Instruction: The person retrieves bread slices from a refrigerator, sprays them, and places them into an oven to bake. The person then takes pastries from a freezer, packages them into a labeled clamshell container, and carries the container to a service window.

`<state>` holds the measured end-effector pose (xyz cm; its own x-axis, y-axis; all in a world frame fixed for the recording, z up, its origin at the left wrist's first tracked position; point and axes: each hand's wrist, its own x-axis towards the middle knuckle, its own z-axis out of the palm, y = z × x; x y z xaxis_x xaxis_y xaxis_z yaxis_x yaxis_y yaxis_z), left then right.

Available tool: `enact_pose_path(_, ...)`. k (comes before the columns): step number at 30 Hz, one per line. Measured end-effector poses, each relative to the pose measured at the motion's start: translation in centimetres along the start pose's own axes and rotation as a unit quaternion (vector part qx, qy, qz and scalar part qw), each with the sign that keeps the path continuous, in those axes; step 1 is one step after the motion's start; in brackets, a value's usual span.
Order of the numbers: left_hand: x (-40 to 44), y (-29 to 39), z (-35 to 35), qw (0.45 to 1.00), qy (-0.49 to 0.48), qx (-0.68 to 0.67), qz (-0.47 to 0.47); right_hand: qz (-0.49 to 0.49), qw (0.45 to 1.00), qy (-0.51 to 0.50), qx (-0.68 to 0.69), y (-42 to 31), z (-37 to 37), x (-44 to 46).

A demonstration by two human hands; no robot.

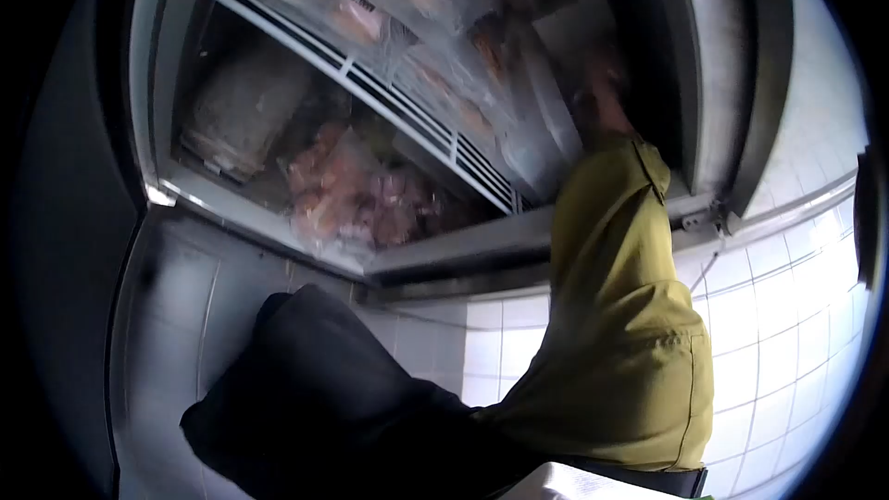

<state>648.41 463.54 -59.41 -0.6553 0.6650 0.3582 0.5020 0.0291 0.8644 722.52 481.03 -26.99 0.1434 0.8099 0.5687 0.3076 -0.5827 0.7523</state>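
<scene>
My right hand (604,88) is deep inside an open refrigerated cabinet (435,255), at the end of a yellow-green sleeve. It is beside the plastic bags (417,37) on the upper wire shelf (347,74). Shadow and blur hide its fingers and anything they may hold. These clear bags have printed labels and pinkish contents. Below the shelf lie a clear bag of pink pieces (356,194) and a pale wrapped package (245,111). My left hand does not show.
A dark, cloth-like shape (315,380) fills the lower left. The cabinet's metal frame edges the opening, with a hinge (704,220) at its lower right corner. White tiles (769,315) cover the surface on the right. A dark panel (65,222) stands at the far left.
</scene>
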Motion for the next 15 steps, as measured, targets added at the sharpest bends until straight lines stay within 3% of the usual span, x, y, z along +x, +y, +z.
enact_pose_path(15,-4.8,1.6,3.2,0.994,-0.031,0.105,0.026,0.063,0.99,0.083,0.1,1.6,3.0,13.0)
